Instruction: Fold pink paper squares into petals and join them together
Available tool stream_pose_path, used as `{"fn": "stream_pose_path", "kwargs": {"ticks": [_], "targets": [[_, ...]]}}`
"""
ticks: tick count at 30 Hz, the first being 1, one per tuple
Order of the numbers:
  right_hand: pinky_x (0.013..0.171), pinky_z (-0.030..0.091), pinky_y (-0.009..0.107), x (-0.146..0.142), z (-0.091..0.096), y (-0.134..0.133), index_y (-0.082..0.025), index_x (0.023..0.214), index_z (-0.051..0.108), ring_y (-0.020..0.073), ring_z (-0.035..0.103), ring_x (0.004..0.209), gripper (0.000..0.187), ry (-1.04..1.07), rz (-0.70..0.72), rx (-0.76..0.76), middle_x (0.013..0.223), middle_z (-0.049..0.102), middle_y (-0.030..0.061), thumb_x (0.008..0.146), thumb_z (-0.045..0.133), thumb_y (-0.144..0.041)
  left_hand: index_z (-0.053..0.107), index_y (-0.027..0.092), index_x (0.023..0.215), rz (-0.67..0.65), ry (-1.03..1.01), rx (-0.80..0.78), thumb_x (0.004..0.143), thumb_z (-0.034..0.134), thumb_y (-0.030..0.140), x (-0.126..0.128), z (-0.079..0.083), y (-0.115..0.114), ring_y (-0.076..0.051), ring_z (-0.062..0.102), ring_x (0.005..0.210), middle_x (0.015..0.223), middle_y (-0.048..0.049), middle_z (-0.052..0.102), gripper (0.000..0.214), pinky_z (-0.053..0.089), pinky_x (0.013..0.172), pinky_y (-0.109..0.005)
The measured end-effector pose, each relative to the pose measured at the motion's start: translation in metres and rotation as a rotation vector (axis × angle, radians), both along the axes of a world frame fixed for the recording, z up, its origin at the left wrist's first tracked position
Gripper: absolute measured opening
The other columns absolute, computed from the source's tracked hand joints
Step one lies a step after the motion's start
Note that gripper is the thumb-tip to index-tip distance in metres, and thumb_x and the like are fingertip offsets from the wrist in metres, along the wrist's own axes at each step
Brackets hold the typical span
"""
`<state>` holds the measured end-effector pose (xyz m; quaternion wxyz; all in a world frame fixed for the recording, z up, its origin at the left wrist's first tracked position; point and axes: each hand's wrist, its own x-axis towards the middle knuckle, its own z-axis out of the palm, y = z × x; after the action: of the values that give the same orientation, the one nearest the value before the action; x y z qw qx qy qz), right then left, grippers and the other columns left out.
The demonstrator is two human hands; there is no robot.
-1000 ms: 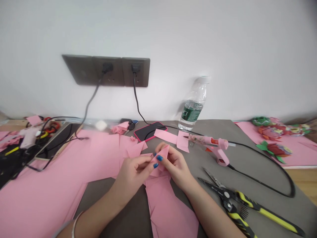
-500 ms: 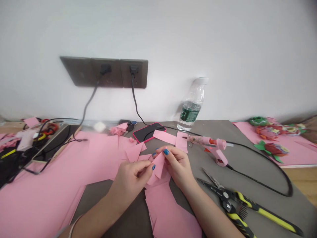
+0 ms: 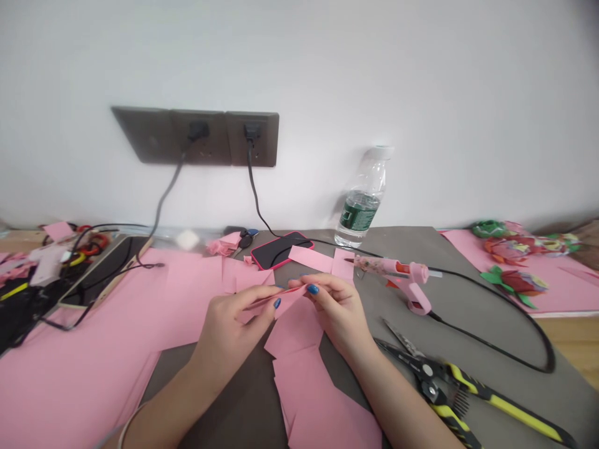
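Observation:
A folded piece of pink paper [image 3: 291, 302] is stretched between my two hands above the table. My left hand [image 3: 241, 321] pinches its left end between thumb and fingers. On the other end, my right hand [image 3: 336, 305] closes its thumb and fingertips. Below them lie several loose pink paper squares [image 3: 322, 393], overlapping toward the front edge. Part of the folded piece is hidden behind my fingers.
A pink glue gun [image 3: 402, 271] with its cord lies at right, behind black-and-yellow pliers [image 3: 430, 374]. A water bottle [image 3: 360, 206] stands by the wall, near a phone [image 3: 283, 249]. Paper flowers [image 3: 517, 280] lie far right; large pink sheets [image 3: 84, 362] cover the left.
The paper has turned from upright to nearly level, showing a long folded edge. My left hand has moved slightly left; my right hand stays nearly in place.

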<state>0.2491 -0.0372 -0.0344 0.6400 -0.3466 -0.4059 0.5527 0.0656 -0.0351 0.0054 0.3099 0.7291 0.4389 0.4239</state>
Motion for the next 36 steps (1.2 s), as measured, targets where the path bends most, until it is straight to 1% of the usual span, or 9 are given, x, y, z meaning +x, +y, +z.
{"fn": "stream_pose_path", "kwargs": {"ticks": [3, 5, 10, 13, 18, 21, 27, 31, 36], "targets": [[0.092, 0.057, 0.045, -0.0006, 0.0008, -0.0013, -0.027, 0.087, 0.081, 0.0263, 0.078, 0.088, 0.015, -0.026, 0.007, -0.005, 0.088, 0.083, 0.0061, 0.079, 0.081, -0.039, 0.08, 0.021, 0.097, -0.013, -0.052, -0.1, 0.083, 0.069, 0.021, 0.0009, -0.0013, 0.0003, -0.021, 0.079, 0.087, 0.097, -0.0015, 0.082, 0.017, 0.066, 0.074, -0.023], [0.091, 0.058, 0.044, -0.002, 0.0017, -0.0021, -0.027, 0.088, 0.081, 0.0261, 0.078, 0.089, 0.015, -0.04, 0.023, 0.008, 0.089, 0.083, 0.0061, 0.079, 0.081, -0.039, 0.081, 0.022, 0.095, -0.022, -0.066, -0.112, 0.084, 0.07, 0.021, 0.0018, -0.0034, -0.0004, -0.021, 0.079, 0.086, 0.096, -0.0006, 0.082, 0.015, 0.066, 0.071, -0.021], [0.069, 0.059, 0.031, -0.0043, -0.0003, -0.0009, -0.025, 0.083, 0.079, 0.021, 0.075, 0.076, 0.012, -0.042, -0.018, 0.003, 0.082, 0.082, 0.0049, 0.078, 0.082, -0.035, 0.081, 0.022, 0.093, -0.009, -0.035, 0.009, 0.085, 0.069, 0.017, 0.0031, -0.0061, -0.0032, -0.016, 0.079, 0.073, 0.088, 0.0014, 0.083, 0.016, 0.066, 0.067, -0.018], [0.063, 0.056, 0.03, -0.0034, -0.0038, 0.0007, -0.023, 0.076, 0.077, 0.0201, 0.073, 0.071, 0.016, -0.026, -0.051, -0.013, 0.079, 0.081, 0.0057, 0.075, 0.084, -0.037, 0.081, 0.022, 0.094, -0.005, -0.046, 0.056, 0.084, 0.068, 0.015, 0.0033, -0.0039, -0.0048, -0.015, 0.078, 0.068, 0.087, 0.0015, 0.083, 0.018, 0.066, 0.066, -0.019], [0.064, 0.057, 0.033, -0.0025, -0.0046, 0.0006, -0.023, 0.076, 0.079, 0.019, 0.071, 0.064, 0.016, -0.02, -0.05, -0.04, 0.078, 0.082, 0.0061, 0.073, 0.085, -0.037, 0.081, 0.023, 0.097, -0.018, -0.057, -0.025, 0.082, 0.07, 0.015, 0.0022, 0.0006, -0.0044, -0.018, 0.08, 0.078, 0.093, 0.002, 0.082, 0.02, 0.066, 0.072, -0.02], [0.065, 0.058, 0.033, -0.0031, -0.0007, -0.0003, -0.023, 0.076, 0.08, 0.0199, 0.072, 0.065, 0.014, -0.014, -0.023, -0.03, 0.078, 0.082, 0.006, 0.074, 0.085, -0.037, 0.081, 0.025, 0.097, -0.014, -0.062, -0.066, 0.084, 0.07, 0.017, 0.0015, 0.0011, -0.0033, -0.018, 0.08, 0.082, 0.095, 0.0027, 0.082, 0.019, 0.066, 0.077, -0.022], [0.07, 0.06, 0.036, -0.0045, 0.0036, -0.0012, -0.023, 0.079, 0.079, 0.0232, 0.076, 0.075, 0.016, -0.021, 0.013, -0.023, 0.077, 0.081, 0.0058, 0.077, 0.082, -0.039, 0.082, 0.023, 0.086, 0.032, -0.11, -0.061, 0.082, 0.069, 0.017, 0.0037, 0.002, -0.0028, -0.018, 0.08, 0.071, 0.085, 0.0028, 0.082, 0.015, 0.067, 0.063, -0.02], [0.069, 0.061, 0.034, -0.0036, 0.0005, -0.0006, -0.023, 0.078, 0.077, 0.023, 0.076, 0.077, 0.018, -0.034, -0.001, 0.002, 0.08, 0.081, 0.0067, 0.076, 0.083, -0.04, 0.081, 0.022, 0.079, 0.056, -0.104, 0.0, 0.079, 0.07, 0.014, 0.0045, 0.002, -0.0031, -0.017, 0.079, 0.066, 0.079, 0.0034, 0.082, 0.013, 0.067, 0.07, -0.021], [0.068, 0.06, 0.033, -0.0027, -0.0001, -0.0007, -0.023, 0.076, 0.078, 0.0231, 0.076, 0.076, 0.014, -0.06, -0.032, -0.004, 0.074, 0.08, 0.006, 0.076, 0.083, -0.036, 0.081, 0.022, 0.081, 0.052, -0.093, -0.013, 0.081, 0.07, 0.016, 0.0026, 0.001, -0.0037, -0.017, 0.079, 0.07, 0.082, 0.0023, 0.082, 0.012, 0.066, 0.068, -0.019]]}}
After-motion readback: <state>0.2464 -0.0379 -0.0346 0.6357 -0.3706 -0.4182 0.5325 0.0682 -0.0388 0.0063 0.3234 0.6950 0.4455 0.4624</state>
